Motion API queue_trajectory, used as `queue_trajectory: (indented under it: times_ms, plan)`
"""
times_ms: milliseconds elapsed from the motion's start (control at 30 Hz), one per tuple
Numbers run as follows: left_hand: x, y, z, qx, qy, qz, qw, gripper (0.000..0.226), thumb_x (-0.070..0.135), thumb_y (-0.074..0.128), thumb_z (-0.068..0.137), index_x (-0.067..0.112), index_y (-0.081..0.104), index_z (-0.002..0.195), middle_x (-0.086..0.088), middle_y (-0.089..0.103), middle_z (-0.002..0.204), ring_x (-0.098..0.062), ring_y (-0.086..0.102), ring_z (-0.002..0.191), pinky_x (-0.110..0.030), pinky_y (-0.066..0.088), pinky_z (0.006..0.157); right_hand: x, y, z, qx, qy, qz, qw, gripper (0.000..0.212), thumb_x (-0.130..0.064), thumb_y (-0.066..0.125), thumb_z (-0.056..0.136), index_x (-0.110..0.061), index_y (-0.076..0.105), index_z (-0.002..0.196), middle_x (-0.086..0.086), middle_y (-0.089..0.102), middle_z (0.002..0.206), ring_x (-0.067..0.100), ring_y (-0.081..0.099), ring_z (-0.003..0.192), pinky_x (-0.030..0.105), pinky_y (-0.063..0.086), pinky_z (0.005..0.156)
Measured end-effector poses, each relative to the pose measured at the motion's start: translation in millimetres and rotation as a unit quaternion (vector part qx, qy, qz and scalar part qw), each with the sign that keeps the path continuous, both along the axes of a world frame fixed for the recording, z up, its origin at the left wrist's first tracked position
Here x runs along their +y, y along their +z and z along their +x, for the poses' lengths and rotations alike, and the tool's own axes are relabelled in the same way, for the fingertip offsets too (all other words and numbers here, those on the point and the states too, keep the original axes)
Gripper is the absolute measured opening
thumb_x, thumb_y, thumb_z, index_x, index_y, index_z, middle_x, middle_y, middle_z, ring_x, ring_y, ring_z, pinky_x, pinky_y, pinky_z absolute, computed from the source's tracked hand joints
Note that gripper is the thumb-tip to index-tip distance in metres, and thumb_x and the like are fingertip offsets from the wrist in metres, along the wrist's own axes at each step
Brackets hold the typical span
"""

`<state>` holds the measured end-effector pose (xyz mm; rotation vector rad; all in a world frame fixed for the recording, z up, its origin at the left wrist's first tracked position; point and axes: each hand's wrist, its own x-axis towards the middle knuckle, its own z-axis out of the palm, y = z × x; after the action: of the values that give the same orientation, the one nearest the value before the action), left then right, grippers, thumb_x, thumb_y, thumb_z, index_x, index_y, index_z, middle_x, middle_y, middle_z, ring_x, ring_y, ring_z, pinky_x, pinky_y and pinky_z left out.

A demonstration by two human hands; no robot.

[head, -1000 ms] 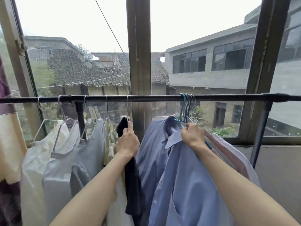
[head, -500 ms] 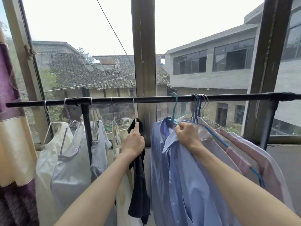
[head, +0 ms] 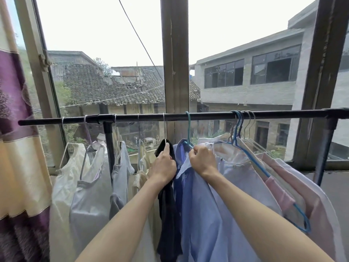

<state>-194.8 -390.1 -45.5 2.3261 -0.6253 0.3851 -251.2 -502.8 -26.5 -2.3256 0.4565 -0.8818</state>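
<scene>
1. Gripping the black garment [head: 168, 214] near its top with the left hand [head: 164, 166], fingers curled, forefinger straight up along its white hanger [head: 164, 129].
2. Clutching the blue shirt [head: 204, 214] at the collar with the right hand [head: 203, 160], tight fist, right under the teal hanger [head: 188, 129].
3. Both hung side by side on the black rail [head: 211, 116], hands close but apart.
4. Pale tops [head: 75, 176] crowded left, pink shirts [head: 306, 188] bunched right.
5. Behind: window post [head: 175, 63], tiled roof [head: 113, 91], grey building [head: 251, 91]; striped curtain [head: 17, 148] far left.
</scene>
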Motion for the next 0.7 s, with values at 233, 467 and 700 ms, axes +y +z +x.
queue_trajectory:
  times_ms: [233,467,700]
  plan:
    - [2,-2,7,-0.003,-0.01,0.002,1.0,0.067,0.011,0.035,0.088,0.023,0.01,0.148,-0.005,0.056,0.121,-0.027,0.053,0.105,-0.039,0.043,0.085,1,-2,3,-0.009,-0.008,0.015,1.0,0.037,-0.013,0.041,0.09,-0.018,0.034,0.055,0.02,0.063,0.089,0.033,0.055,0.082,0.031,0.032,0.066]
    - [3,2,1,-0.038,0.022,-0.014,0.999,0.061,0.015,0.044,0.088,0.01,0.022,0.145,-0.007,0.015,0.15,-0.03,0.038,0.126,-0.04,0.04,0.099,-3,0,-9,-0.064,0.009,0.018,0.998,0.038,-0.017,0.04,0.093,-0.015,0.041,0.055,0.006,0.051,0.063,0.027,0.047,0.067,0.03,0.029,0.061]
    - [-31,27,-21,-0.144,-0.001,-0.134,0.98,0.051,0.015,0.049,0.088,0.007,0.038,0.137,-0.01,0.036,0.135,-0.024,0.035,0.126,-0.031,0.027,0.104,-57,4,-38,0.012,-0.159,-0.179,0.971,0.03,-0.012,0.043,0.089,-0.002,0.055,0.114,0.018,0.051,0.12,0.034,0.042,0.114,0.04,0.036,0.094]
